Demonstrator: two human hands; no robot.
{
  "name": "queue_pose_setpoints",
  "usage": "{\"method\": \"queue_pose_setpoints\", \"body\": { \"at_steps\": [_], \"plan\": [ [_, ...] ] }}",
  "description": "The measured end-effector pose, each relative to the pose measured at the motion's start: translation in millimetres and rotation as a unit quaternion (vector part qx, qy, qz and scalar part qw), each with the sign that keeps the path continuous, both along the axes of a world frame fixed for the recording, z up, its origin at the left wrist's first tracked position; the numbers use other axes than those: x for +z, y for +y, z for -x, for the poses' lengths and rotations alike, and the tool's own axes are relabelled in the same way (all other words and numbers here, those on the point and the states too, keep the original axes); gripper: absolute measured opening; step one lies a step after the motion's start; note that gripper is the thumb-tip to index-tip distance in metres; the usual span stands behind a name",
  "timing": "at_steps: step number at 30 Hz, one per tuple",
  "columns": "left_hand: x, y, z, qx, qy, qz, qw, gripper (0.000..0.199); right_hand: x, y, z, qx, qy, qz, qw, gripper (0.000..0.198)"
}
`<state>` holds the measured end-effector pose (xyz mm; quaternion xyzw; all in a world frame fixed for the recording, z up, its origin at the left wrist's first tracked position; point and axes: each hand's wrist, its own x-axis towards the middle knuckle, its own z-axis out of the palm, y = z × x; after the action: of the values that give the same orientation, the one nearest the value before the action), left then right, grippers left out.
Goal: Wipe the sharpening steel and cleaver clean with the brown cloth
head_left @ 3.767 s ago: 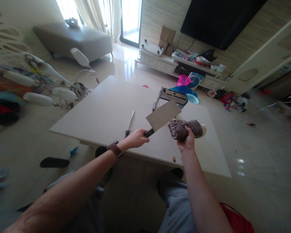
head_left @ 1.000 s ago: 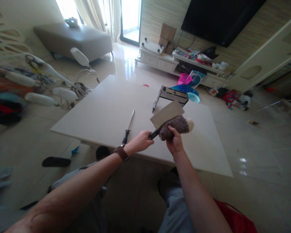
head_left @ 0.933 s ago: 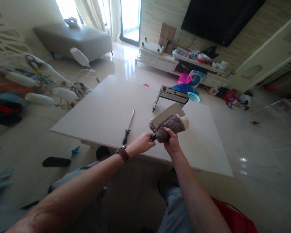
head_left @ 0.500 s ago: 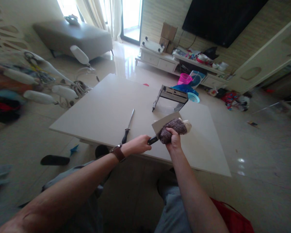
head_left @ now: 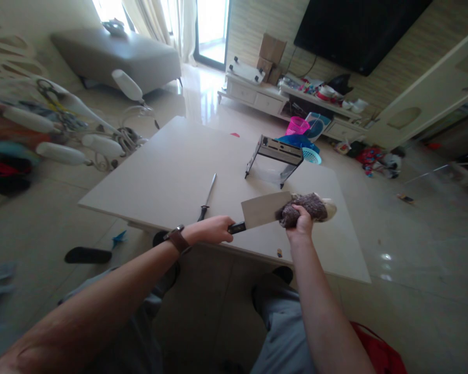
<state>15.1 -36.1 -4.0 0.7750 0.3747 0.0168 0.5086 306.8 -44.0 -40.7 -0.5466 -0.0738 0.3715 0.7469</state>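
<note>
My left hand (head_left: 217,229), with a brown watch strap at the wrist, is closed round the black handle of a cleaver (head_left: 263,209). The broad blade points right above the white table (head_left: 167,171). In my right hand (head_left: 302,221) is a bunched, fuzzy brown-and-white cloth (head_left: 312,206), thumb on top. The cloth meets the blade's right end and hides the tip. A sharpening steel (head_left: 209,195) lies on the table beyond my left hand, its handle partly covered. Behind the blade stands a knife holder (head_left: 278,150) with a dark frame and a slotted top.
Near the table's front edge is a small dark-and-yellow item (head_left: 280,253). A pink basket (head_left: 297,125) and a light-blue basket (head_left: 311,156) are beyond the table. White lamp arms (head_left: 101,146) stand to the left. A red bag (head_left: 378,348) is at lower right.
My right hand and the cloth have moved right along the blade, towards its far end. More of the blade's face shows. My left hand has shifted slightly left with the cleaver.
</note>
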Motion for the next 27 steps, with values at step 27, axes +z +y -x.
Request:
{"method": "queue_pose_setpoints", "body": {
  "at_steps": [27],
  "plan": [
    [-18.8, -10, -37, 0.115, -0.071, -0.086, 0.987, 0.006, 25, -18, 85, 0.221, 0.117, -0.042, 0.967, 0.025]
  ]
}}
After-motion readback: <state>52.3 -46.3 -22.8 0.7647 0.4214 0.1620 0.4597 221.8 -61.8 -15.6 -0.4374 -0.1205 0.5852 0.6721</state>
